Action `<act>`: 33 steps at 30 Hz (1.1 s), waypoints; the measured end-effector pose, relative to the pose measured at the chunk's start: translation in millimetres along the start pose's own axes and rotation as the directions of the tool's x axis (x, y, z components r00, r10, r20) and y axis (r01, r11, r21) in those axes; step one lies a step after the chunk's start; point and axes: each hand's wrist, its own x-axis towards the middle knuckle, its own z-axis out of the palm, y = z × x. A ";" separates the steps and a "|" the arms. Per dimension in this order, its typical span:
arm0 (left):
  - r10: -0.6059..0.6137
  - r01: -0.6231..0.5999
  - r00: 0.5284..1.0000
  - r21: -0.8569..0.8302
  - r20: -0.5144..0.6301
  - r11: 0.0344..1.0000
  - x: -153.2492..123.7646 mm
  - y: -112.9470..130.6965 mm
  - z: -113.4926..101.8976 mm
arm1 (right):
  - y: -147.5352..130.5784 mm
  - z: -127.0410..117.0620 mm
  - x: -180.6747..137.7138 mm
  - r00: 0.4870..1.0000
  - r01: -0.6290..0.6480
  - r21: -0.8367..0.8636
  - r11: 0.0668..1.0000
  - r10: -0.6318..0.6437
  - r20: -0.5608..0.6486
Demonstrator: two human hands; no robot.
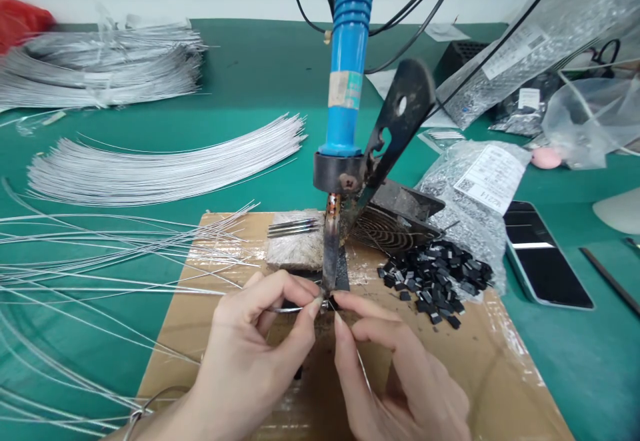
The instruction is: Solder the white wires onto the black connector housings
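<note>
A soldering iron point(345, 88) with a blue handle is clamped tip-down in a black metal bracket point(400, 121). Its hot end points at my fingertips. My left hand point(255, 351) is closed in a pinch on a thin grey wire point(287, 310), with the wire's end right under the iron's tip. From the other side, my right hand point(400, 361) holds a fine strand of solder wire point(364, 369), which runs up from the palm to the tip. A small black piece by the right index fingertip is mostly hidden. The joint itself is too small to make out.
Cardboard point(475, 374) covers the green table point(250, 68) under my hands. Small black connectors point(437, 281) lie piled at right, near a phone point(547, 254) and bubble-wrap bag point(480, 228). Leftward are loose wires point(100, 271) and a wire bundle point(170, 168). A fan point(395, 221) stands behind the iron.
</note>
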 end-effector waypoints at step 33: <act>0.329 -0.420 0.907 0.580 0.262 0.698 -58.8 -21.2 -36.3 | 17.8 -14.3 -25.1 0.820 -0.288 0.163 0.944 0.155 0.550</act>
